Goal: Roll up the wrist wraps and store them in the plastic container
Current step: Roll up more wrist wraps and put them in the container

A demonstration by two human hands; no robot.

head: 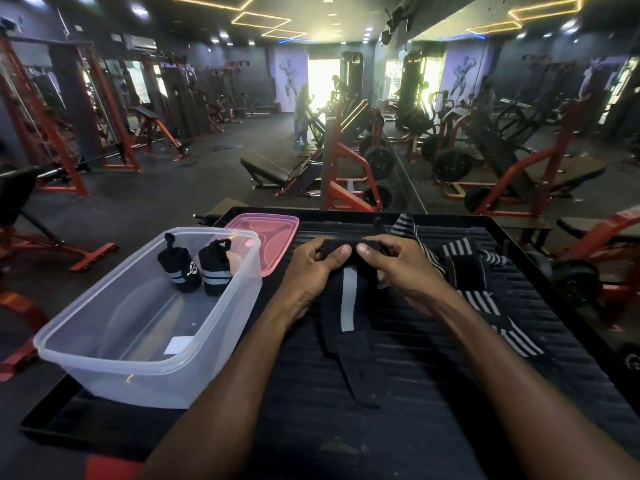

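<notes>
A black wrist wrap [347,303] with a grey stripe lies lengthwise on the black ribbed platform [415,393]. My left hand [313,268] and my right hand [398,265] both pinch its far end, which is curled into a short roll between the thumbs. The rest of the wrap trails toward me, flat. A clear plastic container [149,362] stands to the left, holding two rolled wraps [180,268] [214,270] upright at its far end. More unrolled striped wraps [478,271] lie in a heap to the right of my hands.
A pink lid [273,230] lies behind the container. The platform has a raised rim and sits above the gym floor. Red and black weight machines and benches stand all around; a mirror wall runs along the right. A person stands far off near the bright doorway.
</notes>
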